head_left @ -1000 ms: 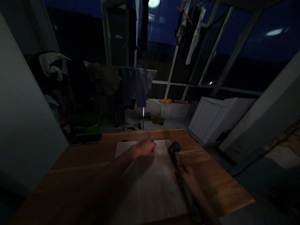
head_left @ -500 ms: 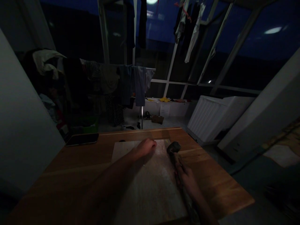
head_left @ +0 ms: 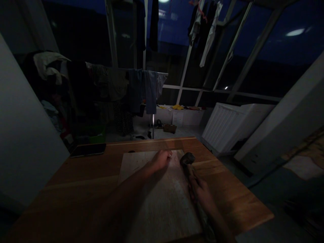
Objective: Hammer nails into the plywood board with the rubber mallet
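Observation:
The room is dim. A pale wooden board (head_left: 157, 202) lies on a brown wooden table (head_left: 227, 189). My left hand (head_left: 162, 159) rests near the board's far edge with its fingers curled together; what they pinch, if anything, is too small to see. My right hand (head_left: 202, 194) grips the handle of a hammer (head_left: 187, 159), whose dark head rests on the board just right of my left hand.
A dark phone (head_left: 88, 149) lies at the table's far left corner. Beyond the table stand a drying rack hung with clothes (head_left: 141, 87), a white radiator (head_left: 225, 126), and large dark windows. A pale wall panel (head_left: 22, 135) stands close on the left.
My left hand has slid slightly right and farther along the board. The hammer and my right hand have barely moved. The view has shifted a little.

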A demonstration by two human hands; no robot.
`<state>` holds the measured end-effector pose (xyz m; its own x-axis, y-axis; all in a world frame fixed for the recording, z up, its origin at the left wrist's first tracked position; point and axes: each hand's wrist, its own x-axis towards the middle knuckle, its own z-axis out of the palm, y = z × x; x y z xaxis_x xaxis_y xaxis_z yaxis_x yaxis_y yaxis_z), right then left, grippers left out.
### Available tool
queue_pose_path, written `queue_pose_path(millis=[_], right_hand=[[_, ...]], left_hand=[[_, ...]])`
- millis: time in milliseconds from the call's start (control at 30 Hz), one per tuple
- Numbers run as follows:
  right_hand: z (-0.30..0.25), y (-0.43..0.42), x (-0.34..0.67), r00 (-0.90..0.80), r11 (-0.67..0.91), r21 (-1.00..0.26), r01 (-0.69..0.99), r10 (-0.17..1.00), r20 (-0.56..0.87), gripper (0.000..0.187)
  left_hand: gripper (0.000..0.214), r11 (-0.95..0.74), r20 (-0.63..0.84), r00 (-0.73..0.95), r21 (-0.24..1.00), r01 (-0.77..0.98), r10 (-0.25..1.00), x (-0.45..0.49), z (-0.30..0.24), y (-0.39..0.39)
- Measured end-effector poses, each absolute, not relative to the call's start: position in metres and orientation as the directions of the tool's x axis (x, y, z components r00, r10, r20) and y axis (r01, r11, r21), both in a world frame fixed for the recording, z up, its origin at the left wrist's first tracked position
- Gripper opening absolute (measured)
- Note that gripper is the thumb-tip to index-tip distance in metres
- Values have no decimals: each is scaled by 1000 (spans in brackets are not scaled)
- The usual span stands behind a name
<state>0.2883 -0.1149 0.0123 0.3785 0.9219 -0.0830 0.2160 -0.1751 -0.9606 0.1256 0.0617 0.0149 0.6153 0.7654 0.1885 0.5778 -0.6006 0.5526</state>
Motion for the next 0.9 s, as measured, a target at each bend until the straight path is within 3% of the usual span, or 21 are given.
queue_pose_path(millis=[300,467,900], right_hand=[[12,-116,291,366,-181,-961,210,926,-94,50],[33,-109,286,322,-106,-975,193,946,-39,52],[43,-86,258,224,-70,-918,391,974,21,60]], left_hand=[[16,-441,232,411,714,544,882,131,-3,55],[14,-402,206,394,753,521,896,130,-1,55],[16,-352,162,370,770,532,915,132,-3,57]])
